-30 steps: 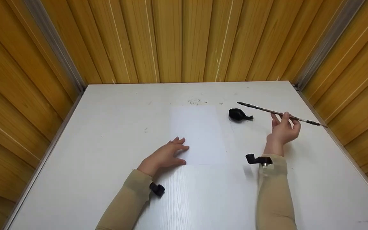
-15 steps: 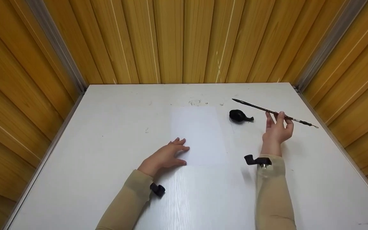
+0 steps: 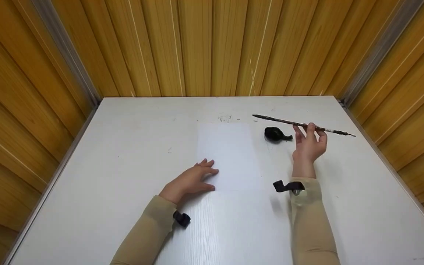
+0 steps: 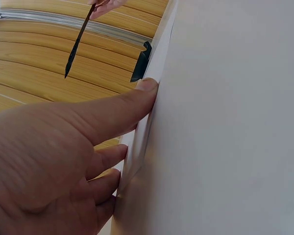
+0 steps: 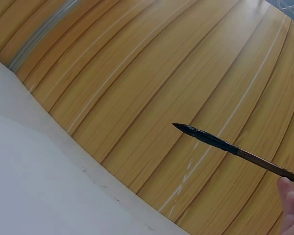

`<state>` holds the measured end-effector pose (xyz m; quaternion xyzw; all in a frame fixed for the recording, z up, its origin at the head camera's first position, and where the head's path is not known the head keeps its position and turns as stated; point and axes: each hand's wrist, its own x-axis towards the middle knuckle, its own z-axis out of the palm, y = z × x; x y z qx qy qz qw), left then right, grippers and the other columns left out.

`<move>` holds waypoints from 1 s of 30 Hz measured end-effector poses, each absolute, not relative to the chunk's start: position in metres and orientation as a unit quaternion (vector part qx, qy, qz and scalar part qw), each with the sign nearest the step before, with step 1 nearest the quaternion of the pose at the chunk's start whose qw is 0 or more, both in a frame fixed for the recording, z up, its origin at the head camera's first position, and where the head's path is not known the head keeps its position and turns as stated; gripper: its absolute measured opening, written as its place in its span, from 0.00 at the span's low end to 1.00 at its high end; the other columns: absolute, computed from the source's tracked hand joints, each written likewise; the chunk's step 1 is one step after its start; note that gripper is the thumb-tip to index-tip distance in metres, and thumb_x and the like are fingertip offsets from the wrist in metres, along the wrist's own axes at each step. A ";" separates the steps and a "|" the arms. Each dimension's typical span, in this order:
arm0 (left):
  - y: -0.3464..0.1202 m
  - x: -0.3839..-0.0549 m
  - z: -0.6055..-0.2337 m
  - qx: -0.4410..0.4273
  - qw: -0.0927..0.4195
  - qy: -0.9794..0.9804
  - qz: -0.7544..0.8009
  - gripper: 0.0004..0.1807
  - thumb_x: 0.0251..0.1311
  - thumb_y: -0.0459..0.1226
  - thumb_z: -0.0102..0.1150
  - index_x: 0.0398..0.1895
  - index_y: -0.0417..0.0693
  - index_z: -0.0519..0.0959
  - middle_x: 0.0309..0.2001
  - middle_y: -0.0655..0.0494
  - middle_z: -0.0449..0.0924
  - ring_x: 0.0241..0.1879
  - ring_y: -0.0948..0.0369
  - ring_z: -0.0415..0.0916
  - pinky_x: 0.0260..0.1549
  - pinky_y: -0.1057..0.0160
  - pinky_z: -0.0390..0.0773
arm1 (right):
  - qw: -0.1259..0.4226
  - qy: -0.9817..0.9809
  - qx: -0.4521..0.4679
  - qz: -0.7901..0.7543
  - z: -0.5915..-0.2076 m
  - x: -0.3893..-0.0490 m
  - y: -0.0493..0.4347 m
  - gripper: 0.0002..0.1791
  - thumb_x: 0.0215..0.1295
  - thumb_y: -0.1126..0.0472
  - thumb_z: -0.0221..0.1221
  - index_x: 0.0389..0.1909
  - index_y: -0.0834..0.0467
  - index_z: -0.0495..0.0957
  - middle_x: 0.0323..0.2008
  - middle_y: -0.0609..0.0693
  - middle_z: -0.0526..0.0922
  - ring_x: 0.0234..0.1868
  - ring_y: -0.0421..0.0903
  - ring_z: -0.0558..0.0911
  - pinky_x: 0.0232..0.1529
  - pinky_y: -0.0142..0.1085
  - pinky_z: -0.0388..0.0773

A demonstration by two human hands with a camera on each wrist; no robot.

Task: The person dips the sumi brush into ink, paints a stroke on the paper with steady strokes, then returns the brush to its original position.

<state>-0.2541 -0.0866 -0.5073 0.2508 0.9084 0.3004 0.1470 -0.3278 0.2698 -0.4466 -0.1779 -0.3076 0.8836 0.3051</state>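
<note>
One wood-grain side wall point(image 3: 17, 129) occupies the left of the head-view frame, bordering a white table point(image 3: 87, 191). At lower left of centre, a beige sleeve point(image 3: 145, 228) carries a black wrist mount point(image 3: 182, 219) and leads up to the left hand point(image 3: 188, 181). Its fingers and thumb are spread, gripping nothing; the fingertips rest on the lower left part of a white paper sheet point(image 3: 230, 147). The sheet lies flat at the centre of the frame, with dark marks point(image 3: 225, 118) on the tabletop just beyond its far edge.

Right of the sheet, well apart from the left hand, a rounded black object point(image 3: 275, 134) with a narrow neck lies on the table, neck toward the right. Above it in the frame, at upper right of centre, a dark brush point(image 3: 283, 122) extends nearly horizontally, its pointed tip directed left and a small loop at its right end. The right hand point(image 3: 309, 147) pinches the shaft between thumb and fingers. The right-wrist view places the tip clear of the sheet, in front of the back wall point(image 5: 152, 88). A second wood-grain wall point(image 3: 403, 92) closes the right side.
</note>
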 end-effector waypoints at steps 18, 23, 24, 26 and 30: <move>-0.084 -0.254 -0.509 0.241 0.141 0.914 0.295 0.33 0.63 0.44 0.71 0.72 0.52 0.74 0.82 0.54 0.54 0.84 0.50 0.44 0.81 0.44 0.52 | 0.330 -0.401 -0.082 0.851 -0.443 -0.327 0.220 0.04 0.71 0.66 0.62 0.38 0.59 0.76 0.28 0.53 0.87 0.23 0.48 0.90 0.20 0.27 0.81; -0.083 -0.254 -0.510 0.239 0.143 0.915 0.293 0.33 0.63 0.44 0.71 0.72 0.52 0.74 0.83 0.55 0.54 0.84 0.50 0.43 0.81 0.44 0.52 | 0.343 -0.432 -0.048 0.833 -0.443 -0.325 0.207 0.04 0.71 0.65 0.63 0.38 0.59 0.76 0.30 0.53 0.87 0.23 0.46 0.90 0.22 0.28 0.82; -0.083 -0.253 -0.510 0.240 0.142 0.914 0.296 0.33 0.63 0.44 0.71 0.72 0.52 0.74 0.82 0.54 0.54 0.84 0.50 0.44 0.81 0.44 0.52 | 0.345 -0.440 -0.039 0.828 -0.442 -0.324 0.205 0.04 0.70 0.65 0.63 0.39 0.59 0.76 0.30 0.53 0.87 0.24 0.46 0.90 0.23 0.28 0.83; -0.083 -0.253 -0.509 0.242 0.142 0.912 0.300 0.33 0.64 0.43 0.71 0.72 0.51 0.74 0.82 0.54 0.54 0.84 0.49 0.44 0.81 0.44 0.52 | 0.347 -0.455 -0.023 0.820 -0.442 -0.323 0.200 0.05 0.69 0.65 0.64 0.40 0.59 0.77 0.31 0.53 0.88 0.24 0.46 0.90 0.24 0.28 0.83; -0.083 -0.253 -0.507 0.244 0.143 0.909 0.306 0.33 0.63 0.42 0.71 0.72 0.50 0.74 0.82 0.53 0.55 0.84 0.49 0.45 0.81 0.45 0.52 | 0.355 -0.496 0.005 0.792 -0.441 -0.321 0.190 0.05 0.69 0.66 0.65 0.40 0.59 0.78 0.31 0.52 0.88 0.26 0.45 0.91 0.25 0.27 0.84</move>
